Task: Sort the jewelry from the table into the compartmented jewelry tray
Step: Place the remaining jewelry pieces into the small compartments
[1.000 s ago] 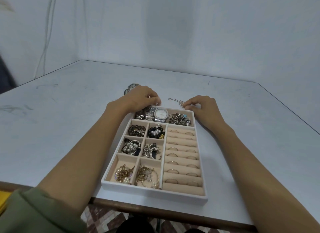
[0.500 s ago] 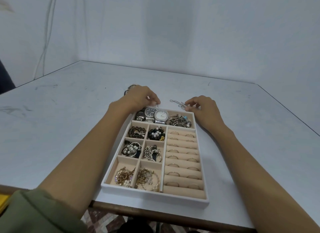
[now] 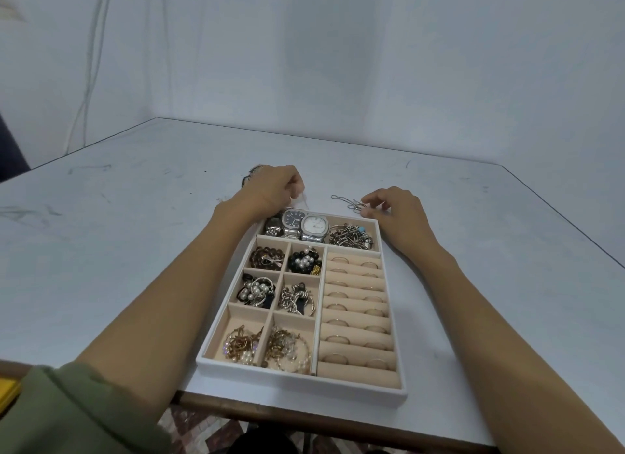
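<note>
Since a second ago, the left hand [image 3: 270,190] has slid back off the far end of the tray, so both watches show fully now. It has a green sleeve [image 3: 67,413] at the arm. It sits on the gray table [image 3: 101,233] just past the tray's far left corner. Its fingers are curled in tight. I cannot tell if they hold anything. A dark thing [image 3: 249,178] peeks out from behind it, mostly hidden.

Next comes the white jewelry tray [image 3: 297,374], near the front edge of the table. In its far row lie a dark-faced watch [image 3: 293,218] and a white-faced watch [image 3: 314,225], side by side and touching. A heap of silver pieces [image 3: 351,238] fills the box beside them. Six small boxes on the left hold beads, pearls, chains and gold earrings [image 3: 241,343]. On the right, rings [image 3: 355,306] sit in soft rolls.

Just past the tray's far edge lies a thin silver wire piece [image 3: 346,203], flat on the table and outside the tray. The right hand [image 3: 395,210] is at its right end. Its finger and thumb are bent and pinch the end of the wire piece.
</note>
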### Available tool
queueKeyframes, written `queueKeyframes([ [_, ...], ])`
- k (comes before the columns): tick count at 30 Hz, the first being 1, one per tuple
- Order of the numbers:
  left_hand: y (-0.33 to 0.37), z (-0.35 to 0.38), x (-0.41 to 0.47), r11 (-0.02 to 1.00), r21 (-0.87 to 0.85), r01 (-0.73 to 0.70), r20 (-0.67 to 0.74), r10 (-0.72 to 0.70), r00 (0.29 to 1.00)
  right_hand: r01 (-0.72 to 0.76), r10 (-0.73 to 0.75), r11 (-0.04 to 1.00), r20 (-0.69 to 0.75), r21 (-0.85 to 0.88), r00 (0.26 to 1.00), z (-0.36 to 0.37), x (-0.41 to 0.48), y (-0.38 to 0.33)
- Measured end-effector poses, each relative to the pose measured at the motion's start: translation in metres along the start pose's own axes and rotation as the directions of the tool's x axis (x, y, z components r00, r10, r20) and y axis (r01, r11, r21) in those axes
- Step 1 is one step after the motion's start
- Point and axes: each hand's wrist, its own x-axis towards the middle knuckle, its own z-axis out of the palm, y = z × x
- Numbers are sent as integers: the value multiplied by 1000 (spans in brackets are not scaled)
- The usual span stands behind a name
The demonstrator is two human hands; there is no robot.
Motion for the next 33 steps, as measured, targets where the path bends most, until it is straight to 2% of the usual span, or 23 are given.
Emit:
queueKeyframes([
  [2, -2, -2, -3, 969, -245, 42, -30, -51, 998, 2, -2, 1000, 1, -7, 1000, 0, 0, 1],
  [4, 0, -4, -5, 889, -453, 71, -24, -91, 996, 3, -3, 1000, 2, -4, 1000, 0, 1, 1],
  [6, 5, -6, -8, 828, -557, 69, -19, -96, 995, 7, -7, 1000, 4, -6, 1000, 1, 1, 1],
  [16, 21, -16, -14, 736, -676, -33, -155, -98, 983, 3, -2, 1000, 13, -25, 1000, 1, 1, 1],
  [22, 34, -28, -18, 704, -688, -176, -296, -51, 954, 25, -27, 997, -24, -68, 999, 1, 0, -3],
  [27, 41, -40, -22, 656, -702, -277, -370, -4, 929, 3, 2, 989, 29, -147, 1000, 4, 1, -3],
  [29, 43, -42, -24, 651, -701, -292, -381, 5, 924, -36, 36, 998, 1, -56, 999, 3, 1, -3],
  [31, 43, -44, -25, 647, -703, -295, -382, 7, 924, -119, 127, 983, -51, 137, 991, 0, 0, -5],
  [33, 43, -47, -27, 644, -707, -292, -378, 4, 926, -215, 250, 903, -50, 371, 967, -3, 0, -6],
])
